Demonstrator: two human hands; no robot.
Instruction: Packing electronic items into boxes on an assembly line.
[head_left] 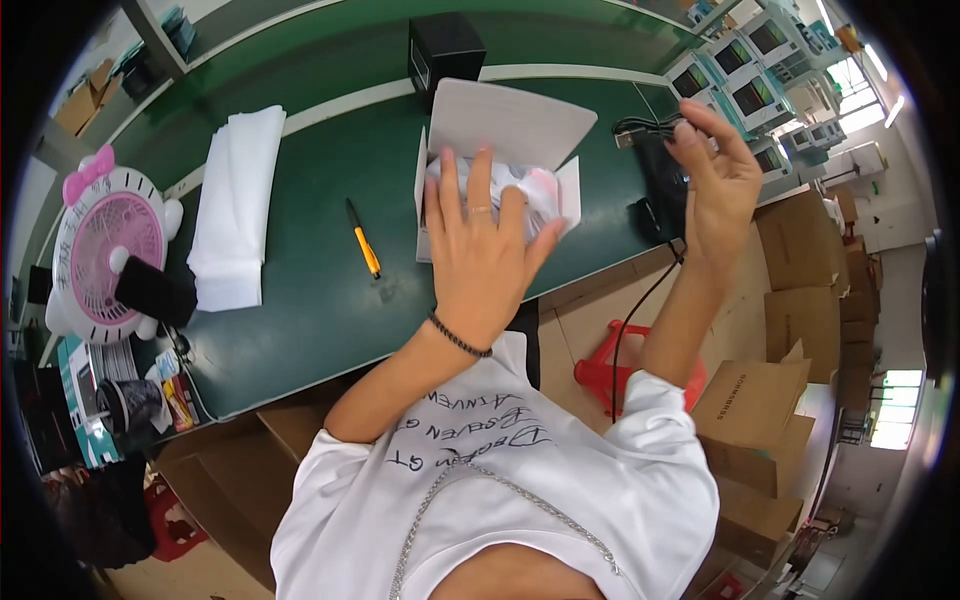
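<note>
A white cardboard box (510,122) stands on the green table with its lid flap raised. My left hand (478,235) reaches into it with the fingers spread, touching a plastic-wrapped item (540,190) inside. Much of that item is hidden under the hand. To the right of the box, my right hand (722,190) pinches a coiled black USB cable (648,128) between thumb and fingertips. Its metal plug points left. A black object (660,178) lies behind the right hand at the table's edge, partly covered.
An orange-and-black pen (364,240) and folded white cloth or sheeting (238,205) lie left of the box. A pink-and-white fan (115,250) stands at the far left. A black box (445,55) sits behind. A red stool (605,365) and cardboard cartons (745,410) are at right.
</note>
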